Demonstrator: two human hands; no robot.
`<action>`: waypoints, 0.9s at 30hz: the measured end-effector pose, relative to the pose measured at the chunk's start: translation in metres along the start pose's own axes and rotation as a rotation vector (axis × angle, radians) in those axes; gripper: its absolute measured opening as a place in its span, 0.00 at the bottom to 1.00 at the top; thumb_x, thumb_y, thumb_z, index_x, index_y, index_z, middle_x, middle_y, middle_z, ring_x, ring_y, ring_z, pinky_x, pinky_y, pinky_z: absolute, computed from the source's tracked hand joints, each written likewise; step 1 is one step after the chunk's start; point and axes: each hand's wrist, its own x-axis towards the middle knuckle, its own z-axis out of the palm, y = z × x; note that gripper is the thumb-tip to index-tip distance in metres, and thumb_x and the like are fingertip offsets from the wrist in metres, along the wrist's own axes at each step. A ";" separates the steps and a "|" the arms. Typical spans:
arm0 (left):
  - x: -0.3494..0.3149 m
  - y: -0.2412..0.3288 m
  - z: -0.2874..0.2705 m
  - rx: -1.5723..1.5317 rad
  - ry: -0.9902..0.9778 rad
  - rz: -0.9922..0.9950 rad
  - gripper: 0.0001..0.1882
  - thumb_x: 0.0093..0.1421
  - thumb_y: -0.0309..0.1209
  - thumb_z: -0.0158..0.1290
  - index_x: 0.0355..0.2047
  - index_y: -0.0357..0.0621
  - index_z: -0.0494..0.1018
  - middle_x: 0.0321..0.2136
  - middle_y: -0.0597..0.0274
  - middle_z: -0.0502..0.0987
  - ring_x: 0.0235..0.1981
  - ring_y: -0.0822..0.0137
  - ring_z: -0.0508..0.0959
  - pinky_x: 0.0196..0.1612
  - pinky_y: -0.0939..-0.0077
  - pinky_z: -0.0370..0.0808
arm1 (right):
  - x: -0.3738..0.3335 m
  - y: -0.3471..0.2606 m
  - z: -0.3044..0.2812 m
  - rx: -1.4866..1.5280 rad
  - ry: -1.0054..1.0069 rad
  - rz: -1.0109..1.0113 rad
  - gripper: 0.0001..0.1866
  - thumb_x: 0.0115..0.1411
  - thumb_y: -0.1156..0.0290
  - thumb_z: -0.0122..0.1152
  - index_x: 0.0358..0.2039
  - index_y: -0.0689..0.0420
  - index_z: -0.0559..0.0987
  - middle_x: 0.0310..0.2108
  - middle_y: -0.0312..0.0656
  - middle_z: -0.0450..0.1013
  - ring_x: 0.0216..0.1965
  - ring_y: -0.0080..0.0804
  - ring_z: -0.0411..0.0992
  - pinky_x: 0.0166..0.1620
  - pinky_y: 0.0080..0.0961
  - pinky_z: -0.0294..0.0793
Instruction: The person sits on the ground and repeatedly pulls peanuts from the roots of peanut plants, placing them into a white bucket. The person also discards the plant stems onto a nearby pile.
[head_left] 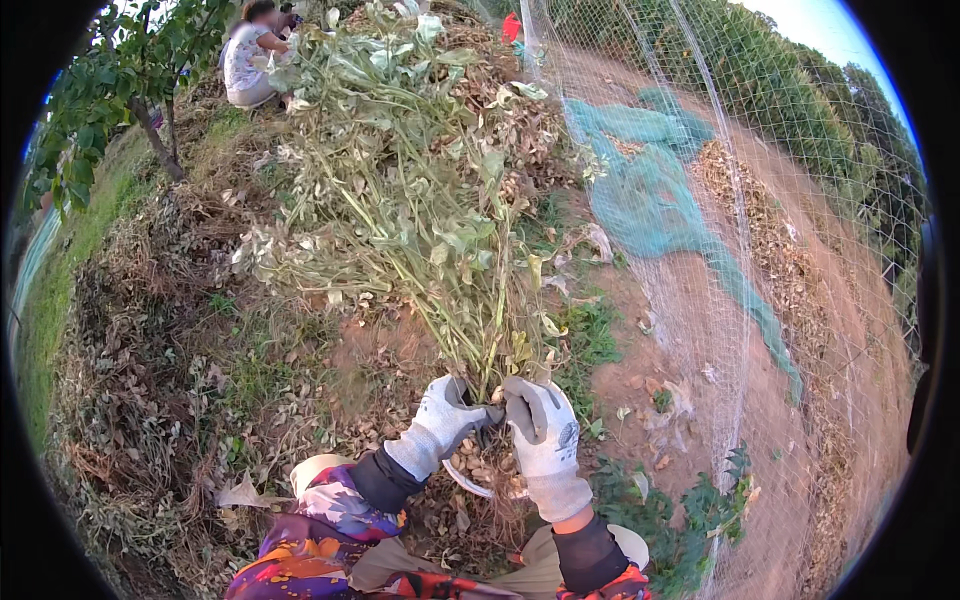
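A large bundle of withered peanut plants point(440, 250) stretches away from me, its leafy tops far and its root ends near. My left hand point(442, 418), in a white and grey glove, is closed round the stems near their base. Close beside it, my right hand point(541, 420), gloved alike, has its fingers and thumb pinched together at the root end, where a small pale peanut pod shows. Below both hands, a white-rimmed container point(468, 484) holds peanuts point(480, 463); the gloves and wrists hide part of it.
Heaps of dried plants point(130, 370) lie to the left, and more stand behind the bundle. White netting point(690, 300) hangs on the right, with green mesh point(650, 200) behind it. Another person point(248, 60) squats at the far left near a small tree point(150, 130).
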 end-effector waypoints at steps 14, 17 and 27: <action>-0.013 0.018 -0.010 0.379 -0.162 0.169 0.32 0.43 0.37 0.58 0.49 0.37 0.64 0.42 0.45 0.70 0.46 0.49 0.68 0.49 0.63 0.65 | -0.010 0.005 0.007 -0.357 -0.112 -0.236 0.11 0.44 0.82 0.54 0.32 0.62 0.72 0.31 0.47 0.62 0.33 0.41 0.65 0.34 0.33 0.66; -0.007 0.015 -0.019 0.352 -0.211 0.327 0.32 0.42 0.38 0.58 0.47 0.37 0.65 0.40 0.45 0.70 0.44 0.49 0.69 0.48 0.64 0.66 | -0.002 -0.002 -0.004 -0.150 -0.251 -0.006 0.15 0.41 0.80 0.54 0.33 0.62 0.69 0.30 0.45 0.58 0.30 0.42 0.63 0.34 0.35 0.66; -0.026 0.040 -0.047 0.219 -0.220 0.241 0.30 0.55 0.56 0.47 0.24 0.35 0.65 0.19 0.54 0.63 0.23 0.62 0.65 0.28 0.69 0.63 | 0.013 0.030 -0.023 0.279 -0.545 0.186 0.16 0.46 0.75 0.57 0.36 0.63 0.67 0.29 0.37 0.61 0.31 0.26 0.62 0.37 0.21 0.62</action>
